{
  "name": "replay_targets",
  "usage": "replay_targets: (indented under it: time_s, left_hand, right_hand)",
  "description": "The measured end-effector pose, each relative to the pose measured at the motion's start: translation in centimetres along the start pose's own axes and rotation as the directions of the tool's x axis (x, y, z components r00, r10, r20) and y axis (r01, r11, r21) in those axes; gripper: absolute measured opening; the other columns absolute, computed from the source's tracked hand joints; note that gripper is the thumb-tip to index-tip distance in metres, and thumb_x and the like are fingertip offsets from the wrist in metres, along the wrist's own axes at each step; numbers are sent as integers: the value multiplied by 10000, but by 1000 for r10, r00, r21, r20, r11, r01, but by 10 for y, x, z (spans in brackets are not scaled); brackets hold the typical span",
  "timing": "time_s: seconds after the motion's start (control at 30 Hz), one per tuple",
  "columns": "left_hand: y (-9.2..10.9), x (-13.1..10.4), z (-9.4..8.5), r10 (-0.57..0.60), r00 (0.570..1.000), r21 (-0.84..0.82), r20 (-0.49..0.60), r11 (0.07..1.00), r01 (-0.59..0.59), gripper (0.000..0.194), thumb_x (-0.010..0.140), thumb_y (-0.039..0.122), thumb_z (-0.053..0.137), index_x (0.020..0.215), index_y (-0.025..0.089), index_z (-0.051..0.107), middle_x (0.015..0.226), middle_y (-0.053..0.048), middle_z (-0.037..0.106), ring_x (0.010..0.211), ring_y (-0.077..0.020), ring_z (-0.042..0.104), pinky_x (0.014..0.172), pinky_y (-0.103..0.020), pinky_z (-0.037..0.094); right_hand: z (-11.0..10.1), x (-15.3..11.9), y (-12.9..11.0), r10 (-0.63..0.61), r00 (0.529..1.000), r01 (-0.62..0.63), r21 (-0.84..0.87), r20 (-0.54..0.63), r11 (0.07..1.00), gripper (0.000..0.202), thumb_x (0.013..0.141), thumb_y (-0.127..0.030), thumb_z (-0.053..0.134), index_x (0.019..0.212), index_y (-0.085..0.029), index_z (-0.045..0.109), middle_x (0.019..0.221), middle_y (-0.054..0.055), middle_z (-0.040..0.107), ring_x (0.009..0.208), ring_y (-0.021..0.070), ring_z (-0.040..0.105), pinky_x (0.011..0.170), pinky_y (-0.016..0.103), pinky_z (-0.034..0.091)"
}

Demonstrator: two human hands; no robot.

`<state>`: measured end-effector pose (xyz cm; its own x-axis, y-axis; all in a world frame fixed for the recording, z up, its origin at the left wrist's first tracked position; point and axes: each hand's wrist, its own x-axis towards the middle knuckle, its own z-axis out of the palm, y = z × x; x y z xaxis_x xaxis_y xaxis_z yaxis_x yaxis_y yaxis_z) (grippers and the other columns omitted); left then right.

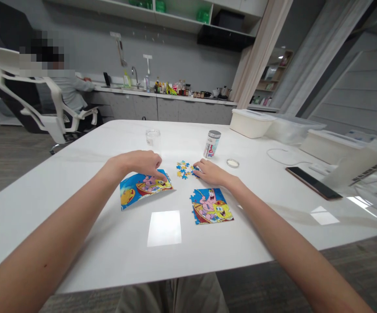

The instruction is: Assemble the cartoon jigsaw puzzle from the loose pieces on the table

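Note:
My left hand point(146, 163) is closed, fingers curled and thumb pressed down on the upper right of a curved picture sheet point(136, 191) with pink and yellow cartoon figures in a boat. A small heap of loose jigsaw puzzle pieces point(183, 169) lies to its right. At the heap's right side, my right hand point(209, 171) has its thumb and fingertips drawn together on a blue puzzle piece, which they partly hide. Nearer to me, below the right wrist, is a joined section of puzzle point(211, 206) showing the same figures; knobs stick out along its left edge.
Behind my hands stand an open clear jar point(153, 138) and a lidded printed canister point(212, 144). A round lid point(233, 163) lies right of the pieces. Farther right are a dark phone point(314, 182), a cable and storage boxes point(252, 122). Someone sits on a white chair point(53, 104) at back left.

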<state>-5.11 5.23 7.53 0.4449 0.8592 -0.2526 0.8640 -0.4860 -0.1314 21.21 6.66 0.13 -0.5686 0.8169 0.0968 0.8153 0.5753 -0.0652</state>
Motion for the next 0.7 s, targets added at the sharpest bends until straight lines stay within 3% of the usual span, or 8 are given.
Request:
replay_targets:
  time_s: [0.13, 0.27, 0.43, 0.57, 0.7]
  left_hand:
    - [-10, 2, 12, -20, 996, -50, 91, 998, 24, 708, 585, 781, 594, 941, 177, 690, 918, -138, 703, 700, -243, 616, 572, -297, 388]
    - [-8, 7, 23, 25, 985, -173, 169, 985, 5, 572, 631, 707, 611, 832, 175, 680, 858, -106, 710, 688, -221, 615, 564, -282, 389]
    - [-8, 9, 27, 74, 987, -231, 143, 972, -39, 540, 694, 665, 572, 905, 177, 662, 889, -95, 710, 733, -218, 616, 585, -275, 393]
    - [-11, 12, 31, 126, 986, -272, 105, 958, -94, 620, 777, 714, 416, 892, 159, 668, 937, -122, 711, 758, -216, 612, 634, -278, 410]
    - [-13, 13, 33, 96, 989, -364, 113, 930, -49, 639, 846, 670, 314, 960, 153, 671, 1033, -120, 709, 832, -209, 614, 721, -267, 429]
  right_hand:
    - [-1, 0, 1, -13, 1000, 13, 18, -5, 1000, 327, 989, -303, 400, 1194, -119, 576, 1150, 147, 587, 1106, 223, 537, 981, 339, 390]
    - [-1, -1, 0, 4, 1000, -3, 49, -11, 999, 318, 983, -302, 409, 1196, -134, 576, 1158, 138, 589, 1103, 220, 537, 983, 348, 395]
    - [2, -1, 3, -1, 999, 3, 55, -42, 998, 316, 982, -302, 403, 1187, -145, 585, 1164, 142, 593, 1090, 224, 544, 983, 358, 403]
    - [3, 0, 5, -18, 999, 21, 57, -52, 998, 318, 987, -290, 383, 1168, -140, 596, 1155, 147, 605, 1083, 230, 549, 979, 364, 411]
    - [3, -1, 5, 14, 999, -11, 67, -49, 998, 340, 988, -288, 368, 1205, -122, 570, 1171, 157, 603, 1104, 235, 556, 988, 366, 405]
